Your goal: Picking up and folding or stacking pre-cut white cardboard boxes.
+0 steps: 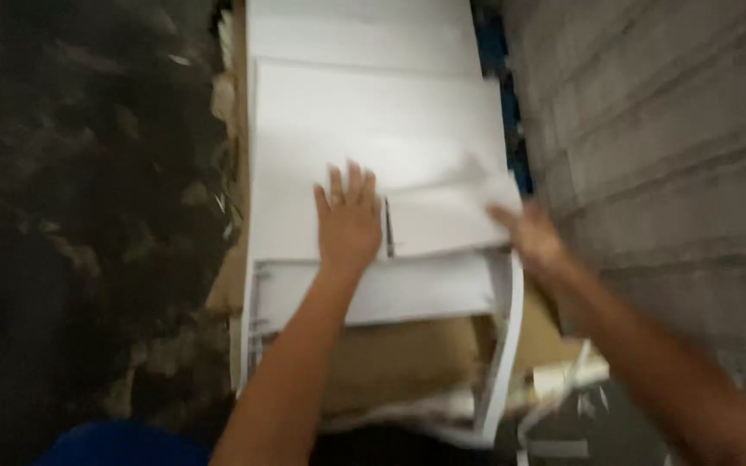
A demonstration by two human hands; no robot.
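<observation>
A stack of large white paper sheets (373,112) lies in front of me, running away from me. My left hand (347,220) rests flat on the top of the stack with its fingers spread. My right hand (533,237) is blurred at the right edge of the stack, and it seems to grip the corner of a loose white sheet (446,216). Below the sheets, brown cardboard (399,362) shows under the stack.
A grey block wall (666,147) stands close on the right. A dark, littered floor (88,190) lies on the left, with paper scraps. White strips and offcuts (563,380) hang at the stack's near right corner. Something blue (118,444) shows at the bottom left.
</observation>
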